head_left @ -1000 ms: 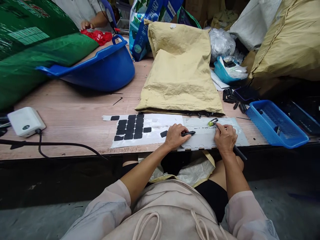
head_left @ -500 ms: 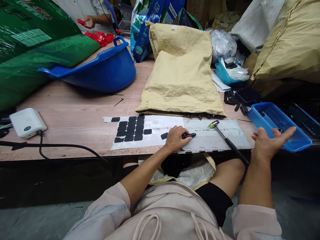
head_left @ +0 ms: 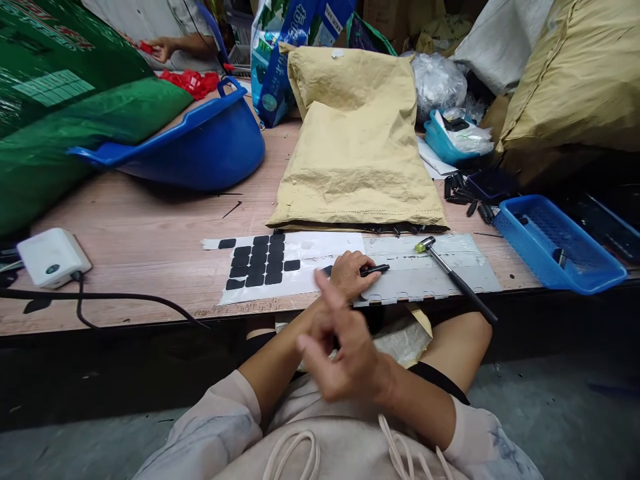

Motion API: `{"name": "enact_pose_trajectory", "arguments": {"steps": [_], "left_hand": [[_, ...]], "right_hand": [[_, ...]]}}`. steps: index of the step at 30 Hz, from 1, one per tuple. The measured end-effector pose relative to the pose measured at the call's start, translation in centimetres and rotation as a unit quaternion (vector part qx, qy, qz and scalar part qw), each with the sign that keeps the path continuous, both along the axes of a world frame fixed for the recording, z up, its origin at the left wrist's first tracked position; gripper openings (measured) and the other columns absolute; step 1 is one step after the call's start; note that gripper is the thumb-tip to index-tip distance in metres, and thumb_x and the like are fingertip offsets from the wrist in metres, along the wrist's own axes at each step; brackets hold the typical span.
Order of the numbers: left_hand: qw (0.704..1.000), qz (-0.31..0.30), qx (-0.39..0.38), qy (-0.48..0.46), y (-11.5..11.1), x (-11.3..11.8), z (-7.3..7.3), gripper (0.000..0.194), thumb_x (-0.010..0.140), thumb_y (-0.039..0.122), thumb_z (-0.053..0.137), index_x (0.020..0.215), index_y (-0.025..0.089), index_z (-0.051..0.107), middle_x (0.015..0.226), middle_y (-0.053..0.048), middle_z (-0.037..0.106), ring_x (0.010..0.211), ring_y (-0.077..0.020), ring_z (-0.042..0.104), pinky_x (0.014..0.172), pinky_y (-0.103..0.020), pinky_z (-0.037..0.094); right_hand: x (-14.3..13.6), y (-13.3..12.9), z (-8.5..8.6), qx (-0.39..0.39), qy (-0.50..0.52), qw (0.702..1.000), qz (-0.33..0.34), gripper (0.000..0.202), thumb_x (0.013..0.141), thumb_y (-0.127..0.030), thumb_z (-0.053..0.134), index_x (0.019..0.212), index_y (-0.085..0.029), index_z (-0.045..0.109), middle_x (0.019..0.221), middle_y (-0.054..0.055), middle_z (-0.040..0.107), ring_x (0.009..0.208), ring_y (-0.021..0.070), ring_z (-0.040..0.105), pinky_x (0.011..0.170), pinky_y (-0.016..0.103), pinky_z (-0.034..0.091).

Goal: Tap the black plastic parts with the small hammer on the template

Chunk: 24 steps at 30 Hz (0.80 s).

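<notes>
My left hand (head_left: pixel 349 275) rests on the grey board (head_left: pixel 430 283) near the table's front edge, its fingers closed on a small black cylinder (head_left: pixel 375 270). My right hand (head_left: pixel 345 343) is raised over my left forearm, blurred, with its index finger pointing out and the other fingers curled; nothing shows in it. To the left of my left hand lies a white sheet (head_left: pixel 310 283) with rows of black rounded squares (head_left: pixel 259 260). A hammer (head_left: pixel 455 279) with a black handle lies across the grey board, its handle end past the table edge.
A large tan sack (head_left: pixel 360 153) stands behind the boards. Blue basket (head_left: pixel 560 243) at right holds small black parts. Blue basin (head_left: pixel 200 147), green bag (head_left: pixel 75 113) and white box (head_left: pixel 54 258) are at left. Another person's hand (head_left: pixel 163 49) holds something red.
My right hand has swung from beside the blue basket at the right to above my left forearm. My left hand still holds the black cylinder. The view has shifted slightly.
</notes>
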<state>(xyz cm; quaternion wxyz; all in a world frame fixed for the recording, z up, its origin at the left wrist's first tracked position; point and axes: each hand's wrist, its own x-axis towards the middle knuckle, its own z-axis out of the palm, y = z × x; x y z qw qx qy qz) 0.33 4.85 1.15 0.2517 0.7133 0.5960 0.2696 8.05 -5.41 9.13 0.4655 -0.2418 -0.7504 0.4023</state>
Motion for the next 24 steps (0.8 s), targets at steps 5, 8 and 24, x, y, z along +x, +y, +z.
{"name": "enact_pose_trajectory", "arguments": {"steps": [5,8,24], "left_hand": [[1.000,0.001,-0.001,0.019,0.3,0.1,0.1,0.013,0.084,0.031,0.081,0.095,0.025,0.076,0.091,-0.002,0.072,0.095,-0.0246,0.062,0.089,-0.040,0.047],[1.000,0.000,-0.004,0.024,0.2,0.1,0.2,0.018,0.083,0.031,0.083,0.099,0.025,0.077,0.092,-0.003,0.072,0.096,-0.0250,0.062,0.089,-0.040,0.047],[0.969,-0.151,0.128,-0.147,-6.1,-1.2,-0.7,0.021,0.102,0.037,0.064,0.113,0.020,0.071,0.100,-0.007,0.073,0.089,-0.0190,0.066,0.082,-0.032,0.052]], "right_hand": [[-2.7,-3.4,-1.8,0.077,-0.032,0.993,0.088,0.099,0.083,-0.015,0.049,0.171,-0.020,0.003,0.068,-0.010,0.055,0.053,0.0123,0.053,0.056,0.025,0.051],[-3.1,-4.1,-2.4,0.065,-0.057,0.992,0.093,0.101,0.081,-0.017,0.051,0.170,-0.017,0.003,0.066,-0.010,0.051,0.052,0.0124,0.052,0.051,0.024,0.048],[-1.6,-3.2,-0.6,0.121,0.024,0.992,0.028,0.085,0.091,-0.016,0.049,0.169,-0.018,0.018,0.074,-0.005,0.064,0.057,0.0135,0.059,0.062,0.026,0.057]]}}
